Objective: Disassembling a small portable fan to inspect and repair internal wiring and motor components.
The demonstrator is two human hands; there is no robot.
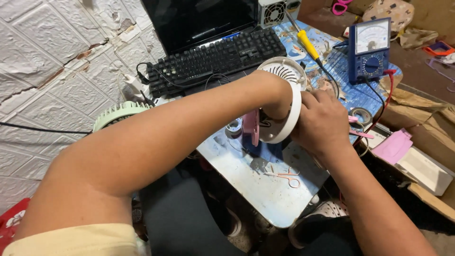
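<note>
I hold a white round fan housing [290, 78] with vent slots on edge above a small light blue table [265, 194]. My left hand [277, 102] reaches into its hollow side, fingers hidden behind the rim. From the right, my right hand [323, 122] grips the rim. A pink plastic part [251, 127] stands just left of the housing, beside a small solder spool [233, 127]. Small pink-handled scissors [286, 176] lie on the table below my hands.
Behind are a black keyboard [213, 59], a dark laptop screen [199, 19], a yellow-handled screwdriver [307, 43] and a blue analogue multimeter [369, 50] with leads. A pale green fan grille [118, 113] sits left; a pink box [393, 147] lies right.
</note>
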